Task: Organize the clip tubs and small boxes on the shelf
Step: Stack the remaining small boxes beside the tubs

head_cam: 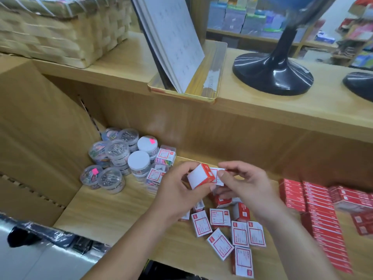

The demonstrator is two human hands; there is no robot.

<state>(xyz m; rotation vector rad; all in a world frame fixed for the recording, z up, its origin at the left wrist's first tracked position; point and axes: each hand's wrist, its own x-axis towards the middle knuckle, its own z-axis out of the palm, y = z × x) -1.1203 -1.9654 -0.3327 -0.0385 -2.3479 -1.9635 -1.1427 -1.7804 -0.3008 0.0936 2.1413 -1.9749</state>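
Observation:
My left hand (181,190) grips a small red-and-white box (200,175) above the wooden shelf (113,211). Beside it, my right hand (242,182) pinches a second small box (217,175) that touches the first. Under my hands several more small red-and-white boxes (240,233) lie scattered flat on the shelf. A cluster of round clear clip tubs (117,154), some with white lids, stands stacked at the shelf's back left. Clear rectangular clip boxes (165,156) sit right of the tubs.
Rows of red staple boxes (314,209) fill the shelf's right side. A cardboard wall (40,128) bounds the left. On the upper ledge stand a woven basket (60,37), a gold tray with a booklet (201,81) and black globe bases (272,71).

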